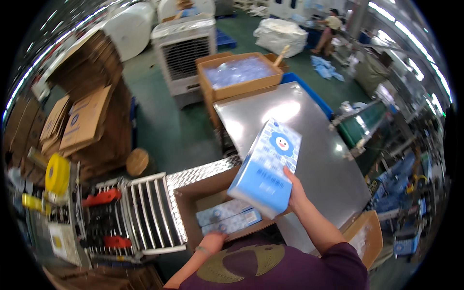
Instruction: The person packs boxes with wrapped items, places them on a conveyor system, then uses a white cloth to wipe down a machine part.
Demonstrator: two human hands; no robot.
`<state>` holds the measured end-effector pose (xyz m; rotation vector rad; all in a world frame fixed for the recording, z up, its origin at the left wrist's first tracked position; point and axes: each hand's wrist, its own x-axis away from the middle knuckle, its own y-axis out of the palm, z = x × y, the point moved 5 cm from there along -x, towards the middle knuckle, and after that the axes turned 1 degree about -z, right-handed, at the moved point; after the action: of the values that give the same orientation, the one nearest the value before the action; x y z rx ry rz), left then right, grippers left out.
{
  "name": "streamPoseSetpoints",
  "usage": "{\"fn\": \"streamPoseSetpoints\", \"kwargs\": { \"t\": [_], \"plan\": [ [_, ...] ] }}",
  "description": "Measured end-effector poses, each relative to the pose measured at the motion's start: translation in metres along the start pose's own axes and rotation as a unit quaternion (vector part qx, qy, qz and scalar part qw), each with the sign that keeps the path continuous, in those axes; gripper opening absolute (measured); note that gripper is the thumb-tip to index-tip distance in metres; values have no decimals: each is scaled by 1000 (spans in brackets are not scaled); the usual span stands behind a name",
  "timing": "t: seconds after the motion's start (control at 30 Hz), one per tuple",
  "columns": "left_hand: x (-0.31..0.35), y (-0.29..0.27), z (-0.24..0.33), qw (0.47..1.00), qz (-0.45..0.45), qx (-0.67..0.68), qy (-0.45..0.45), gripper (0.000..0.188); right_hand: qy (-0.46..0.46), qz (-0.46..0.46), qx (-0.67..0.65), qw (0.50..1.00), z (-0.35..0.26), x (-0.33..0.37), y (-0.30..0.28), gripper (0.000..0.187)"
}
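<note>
My right hand point(296, 193) is closed on the side of a blue-and-white tissue pack point(263, 181) with a smiling flower on it. It holds the pack tilted, above the right side of an open cardboard carton point(184, 205) and the near edge of a metal table. Two similar packs point(224, 211) lie side by side in the bottom of the carton. My left hand point(214, 240) is at the carton's near edge, close to these packs. Its fingers are blurred and partly hidden, so their grip is unclear.
The steel table point(319, 159) stands right of the carton, a roller conveyor point(152, 212) with yellow tape point(57, 174) to its left. Beyond are a box of clear plastic point(237, 72), an air cooler point(186, 58) and stacked flattened cartons point(87, 118). Another person point(330, 29) works far back.
</note>
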<state>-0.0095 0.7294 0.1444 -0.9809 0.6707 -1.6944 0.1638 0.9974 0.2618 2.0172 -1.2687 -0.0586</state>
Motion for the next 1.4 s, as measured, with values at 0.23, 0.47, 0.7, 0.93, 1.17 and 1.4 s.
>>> {"fn": "streamPoseSetpoints", "kwargs": {
  "t": [0.23,0.47,0.7,0.93,1.17,1.4],
  "plan": [
    [10,-5,15,997,78,-16,-10,15,-342,-319,774,427,90,-23,34,93],
    [24,-6,28,999,37,1,-24,7,-279,-355,855,255,221,-89,19,79],
    [23,-18,40,998,39,28,-50,15,206,-320,849,366,273,-113,-78,50],
    [17,-27,28,991,38,110,-60,25,-144,-271,699,646,125,-44,-13,34],
    [8,-19,16,962,-6,253,-104,46,-312,117,734,591,-8,47,-121,33],
    [-36,-30,16,973,-17,225,-51,50,-39,504,643,575,46,157,-281,35]
  ]
}}
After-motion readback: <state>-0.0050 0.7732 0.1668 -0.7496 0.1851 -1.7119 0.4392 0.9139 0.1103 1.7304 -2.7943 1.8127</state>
